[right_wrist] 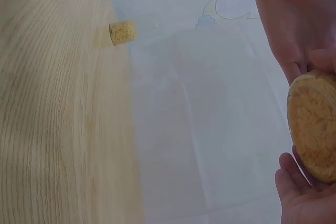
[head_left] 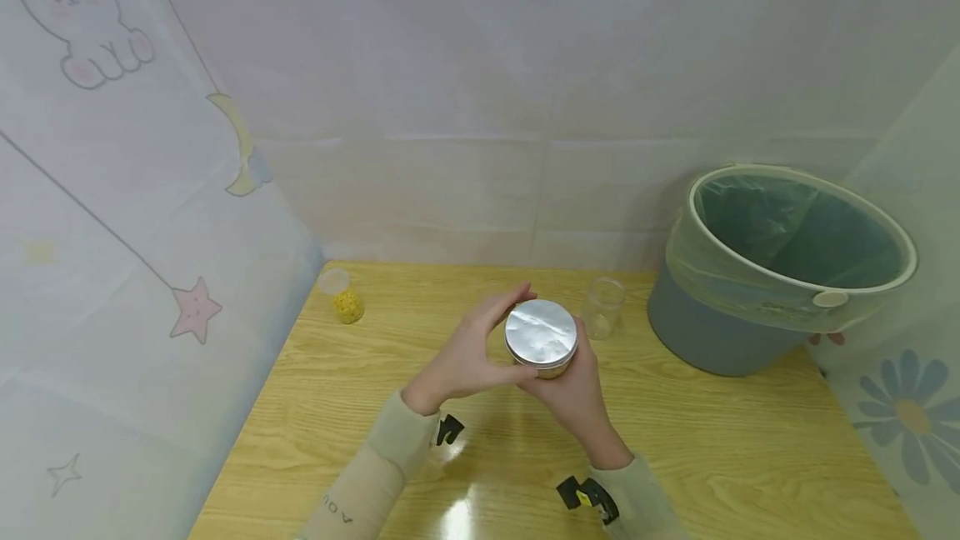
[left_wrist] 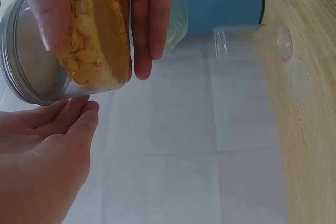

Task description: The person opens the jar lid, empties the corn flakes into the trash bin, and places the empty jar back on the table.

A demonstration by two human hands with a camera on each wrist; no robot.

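A clear jar with a silver metal lid (head_left: 542, 332) is held up over the table between both hands. Yellow flakes (left_wrist: 86, 35) fill its lower part. On the lid side, my left hand (head_left: 480, 348) grips the jar with the thumb at the near edge and the fingers around the far side. My right hand (head_left: 573, 386) holds it from the right and below, its thumb across the jar wall in the left wrist view. The jar's base (right_wrist: 317, 127) shows yellow contents in the right wrist view.
At the table's back left stands a small clear jar with yellow pieces (head_left: 347, 305). A clear jar (head_left: 603, 307) is behind my right hand, with a clear round disc (left_wrist: 300, 81) beside it. A lined blue-grey bin (head_left: 720, 323) occupies the right; fabric walls (head_left: 450, 190) enclose the table (head_left: 337, 415).
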